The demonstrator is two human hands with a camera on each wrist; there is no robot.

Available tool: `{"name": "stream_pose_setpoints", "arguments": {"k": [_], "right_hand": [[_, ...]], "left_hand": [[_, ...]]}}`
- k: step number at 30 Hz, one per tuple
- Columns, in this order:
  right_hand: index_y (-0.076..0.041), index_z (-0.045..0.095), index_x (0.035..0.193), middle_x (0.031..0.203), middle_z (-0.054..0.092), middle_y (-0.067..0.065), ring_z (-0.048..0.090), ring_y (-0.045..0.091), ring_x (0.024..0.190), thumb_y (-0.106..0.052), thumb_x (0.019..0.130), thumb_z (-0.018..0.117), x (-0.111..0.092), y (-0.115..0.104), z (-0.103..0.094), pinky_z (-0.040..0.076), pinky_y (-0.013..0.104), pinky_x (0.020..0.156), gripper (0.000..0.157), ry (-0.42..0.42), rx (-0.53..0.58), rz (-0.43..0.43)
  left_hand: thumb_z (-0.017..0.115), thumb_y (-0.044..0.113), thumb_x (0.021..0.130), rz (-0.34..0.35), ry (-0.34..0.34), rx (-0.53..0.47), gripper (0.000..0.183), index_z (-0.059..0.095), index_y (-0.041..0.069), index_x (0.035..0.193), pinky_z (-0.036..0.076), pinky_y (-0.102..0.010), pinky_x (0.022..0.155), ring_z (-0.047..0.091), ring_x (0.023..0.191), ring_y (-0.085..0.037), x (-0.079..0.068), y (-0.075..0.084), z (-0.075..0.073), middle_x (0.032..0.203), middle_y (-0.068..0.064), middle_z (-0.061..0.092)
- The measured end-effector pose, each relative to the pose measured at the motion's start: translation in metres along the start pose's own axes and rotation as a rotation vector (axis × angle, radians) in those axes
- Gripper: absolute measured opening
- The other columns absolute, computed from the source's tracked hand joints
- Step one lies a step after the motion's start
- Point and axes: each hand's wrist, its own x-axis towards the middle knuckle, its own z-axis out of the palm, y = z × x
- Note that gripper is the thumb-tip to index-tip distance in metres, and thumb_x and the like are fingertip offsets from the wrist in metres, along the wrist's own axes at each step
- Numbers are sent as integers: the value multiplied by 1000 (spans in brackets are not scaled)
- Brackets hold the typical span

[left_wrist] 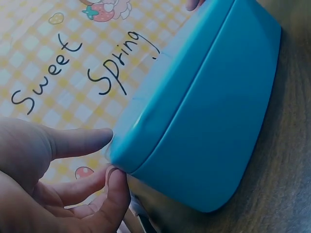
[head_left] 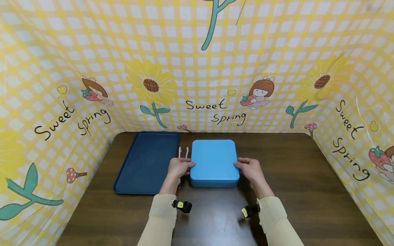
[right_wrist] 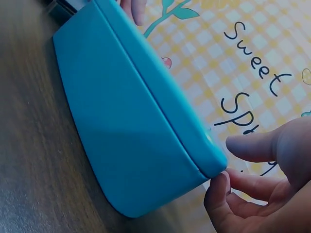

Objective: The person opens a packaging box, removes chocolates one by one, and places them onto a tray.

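A light-blue rectangular box [head_left: 213, 183] with a smooth lid [head_left: 213, 159] on it lies between the two hands. At its left side my left hand [head_left: 179, 167] pinches the lid's edge, thumb on top and bent fingers at the seam below. On the opposite side my right hand [head_left: 250, 169] pinches the lid's edge the same way. In the left wrist view, the box's front wall [left_wrist: 218, 107] shows a thin straight seam under the lid. The right wrist view shows this seam too, with the lid sitting level along the wall [right_wrist: 131, 121].
A dark-blue shallow tray [head_left: 147, 164] lies left of the box. Between them, partly behind my left hand, stand two pale pink prongs [head_left: 183, 152] of a tongs-like thing. The brown wooden table [head_left: 295, 191] is walled by yellow checked cloth [head_left: 197, 82] at the back and sides.
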Motion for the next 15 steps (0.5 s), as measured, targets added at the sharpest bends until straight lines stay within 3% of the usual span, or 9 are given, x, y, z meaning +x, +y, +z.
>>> {"name": "stream_pose_setpoints", "arguments": {"k": [8,15], "right_hand": [[0,62,136,137,58,22,61,33,111,-22,100,66,3,7,-1,48,50,102,42,-18,49,0],[-2,62,135,135,60,21,61,31,109,-21,101,63,8,15,0,49,49,101,39,-15,84,-15]], "left_hand": [[77,15,91,-19,-15,-66,34,71,-1,120,55,-25,64,64,69,-12,4,-3,-1,92,-11,69],[77,21,91,-31,-6,-71,36,72,1,120,55,-24,66,63,71,-13,5,-4,-1,89,-8,67]]}}
